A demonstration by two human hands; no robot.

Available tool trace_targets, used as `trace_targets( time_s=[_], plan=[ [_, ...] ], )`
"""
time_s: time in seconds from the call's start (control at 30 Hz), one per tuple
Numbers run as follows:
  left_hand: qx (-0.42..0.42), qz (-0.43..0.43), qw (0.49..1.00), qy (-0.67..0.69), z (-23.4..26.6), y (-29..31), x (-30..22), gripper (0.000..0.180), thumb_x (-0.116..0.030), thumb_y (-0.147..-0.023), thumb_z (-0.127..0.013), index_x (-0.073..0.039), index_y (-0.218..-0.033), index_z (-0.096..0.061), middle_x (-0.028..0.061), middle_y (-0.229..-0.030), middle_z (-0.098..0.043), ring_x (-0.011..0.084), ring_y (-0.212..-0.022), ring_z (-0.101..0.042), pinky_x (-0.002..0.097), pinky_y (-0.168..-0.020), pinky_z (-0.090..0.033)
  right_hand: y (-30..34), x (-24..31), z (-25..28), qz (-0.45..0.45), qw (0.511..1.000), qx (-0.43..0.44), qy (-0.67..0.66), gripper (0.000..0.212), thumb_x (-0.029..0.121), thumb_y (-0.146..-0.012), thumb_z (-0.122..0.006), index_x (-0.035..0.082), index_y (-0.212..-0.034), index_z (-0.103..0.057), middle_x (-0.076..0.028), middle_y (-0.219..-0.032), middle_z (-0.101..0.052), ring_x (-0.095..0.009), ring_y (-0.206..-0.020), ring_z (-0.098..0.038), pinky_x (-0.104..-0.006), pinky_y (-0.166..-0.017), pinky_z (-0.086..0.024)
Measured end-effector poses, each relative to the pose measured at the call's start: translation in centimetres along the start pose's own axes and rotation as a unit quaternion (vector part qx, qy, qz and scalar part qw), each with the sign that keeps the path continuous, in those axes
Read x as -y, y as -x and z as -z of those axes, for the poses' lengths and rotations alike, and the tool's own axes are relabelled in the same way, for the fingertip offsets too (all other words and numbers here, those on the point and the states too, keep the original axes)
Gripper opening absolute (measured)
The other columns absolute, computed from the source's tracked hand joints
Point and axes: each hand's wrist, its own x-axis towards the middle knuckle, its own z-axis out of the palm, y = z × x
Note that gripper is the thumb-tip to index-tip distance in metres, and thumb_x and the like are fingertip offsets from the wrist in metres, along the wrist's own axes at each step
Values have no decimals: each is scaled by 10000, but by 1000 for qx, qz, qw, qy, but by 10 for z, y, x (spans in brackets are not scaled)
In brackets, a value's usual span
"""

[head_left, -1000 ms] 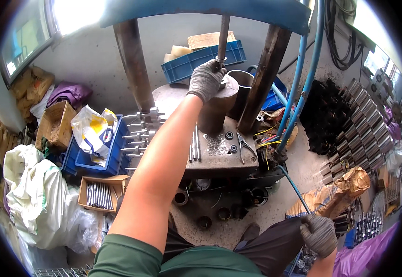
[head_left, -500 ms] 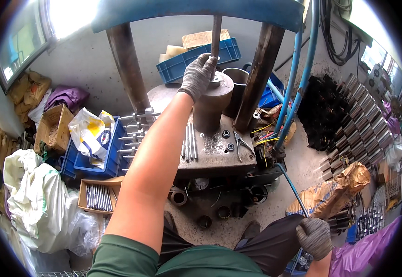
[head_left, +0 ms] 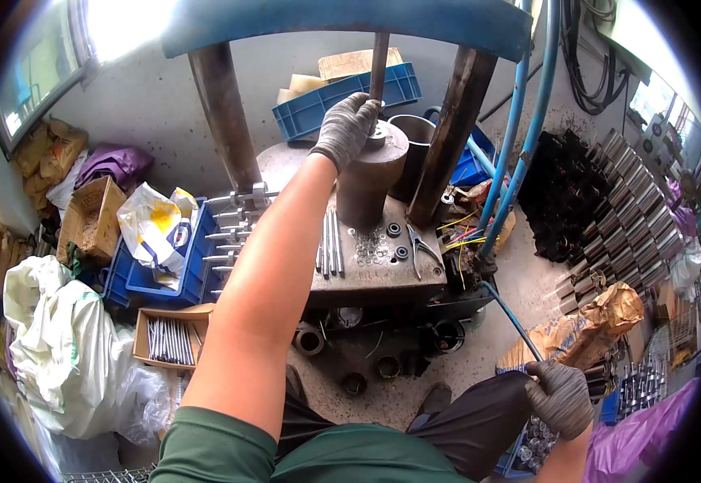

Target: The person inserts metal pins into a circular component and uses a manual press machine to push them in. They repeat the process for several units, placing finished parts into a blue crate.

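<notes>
My left hand, in a grey glove, reaches up to the press. Its fingers close around the lower end of an upright steel rod that comes down from the blue crossbeam. Directly under the fingers, a small dark round part sits on top of a thick steel cylinder; the fingers partly hide where rod and part meet. Low on the right, my gloved right hand is wrapped around the end of a blue lever beside my knee.
On the press table lie several steel shafts, many small rings, two bearings and pliers. A blue crate and a carton of rods stand left. Stacked metal tubes are at right.
My right hand has moved slightly up and to the right, and the lever's end with it. My left hand stays at the rod.
</notes>
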Motion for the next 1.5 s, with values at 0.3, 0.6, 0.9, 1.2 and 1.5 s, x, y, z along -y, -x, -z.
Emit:
trace_targets(
  time_s=[0.3, 0.6, 0.9, 1.2, 1.5],
  plan=[
    [5, 14, 999, -28, -3, 0, -3, 193, -212, -1035, -624, -32, -1060, -690, -19, -777, -593, 76, -692, -524, 240, -652, -462, 11, -17, -8, 76, 993, 64, 56, 245, 203, -858, -687, 52, -1036, -760, -207, -912, -732, -400, -861, -719, -471, -790, -583],
    [1, 8, 996, -84, 1, 1, -4, 197, -216, -1018, -626, -31, -1021, -694, -14, -771, -591, 79, -691, -522, 251, -655, -461, 3, -16, -3, 85, 994, 47, 40, 236, 207, -881, -672, 36, -1021, -755, -193, -899, -740, -390, -857, -726, -466, -798, -588],
    [-7, 16, 999, -52, 0, -1, 0, 190, -206, -1016, -625, -29, -1012, -695, -10, -771, -593, 82, -693, -527, 253, -666, -468, 1, -15, -1, 78, 994, 63, 36, 226, 229, -905, -652, 51, -1005, -749, -192, -920, -744, -384, -866, -726, -478, -791, -582],
    [0, 14, 997, -78, 1, -1, -3, 184, -194, -1008, -632, -25, -1041, -698, -6, -787, -610, 84, -697, -544, 249, -669, -478, -1, -19, 4, 89, 994, 43, 44, 218, 134, -874, -677, 46, -1062, -743, -214, -926, -729, -391, -875, -721, -471, -811, -580],
    [1, -15, 1000, 9, 1, 3, 2, 323, -260, -1049, -638, -36, -1282, -647, 16, -976, -679, 90, -868, -617, 244, -792, -522, -125, -36, 59, 222, 892, -391, -49, 313, -64, -1018, -568, 64, -1280, -683, -103, -1104, -745, -174, -931, -714, -304, -840, -596]
  ],
)
